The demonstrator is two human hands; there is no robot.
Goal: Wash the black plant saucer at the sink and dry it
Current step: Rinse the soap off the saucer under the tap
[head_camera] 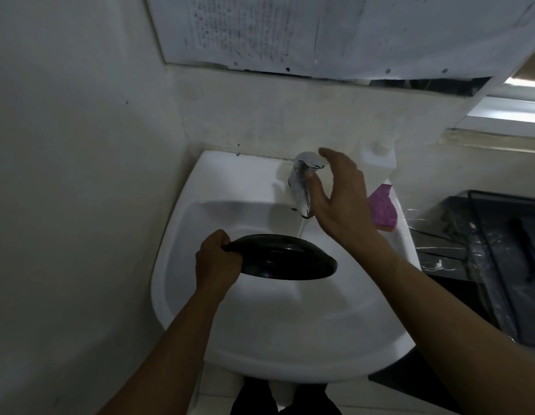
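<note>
My left hand (216, 263) grips the left rim of the black plant saucer (285, 259) and holds it tilted over the white sink (182, 283). A thin stream of water runs from the chrome tap (300, 182) onto the saucer's far edge. My right hand (341, 196) is open beside the tap, fingers spread near the lever, thumb close to the spout, holding nothing.
A pink sponge (383, 209) lies on the sink's right rim behind my right hand. A white soap bottle (378, 157) stands at the back right corner. A dark wire rack (485, 250) sits to the right. Walls close in on the left and behind.
</note>
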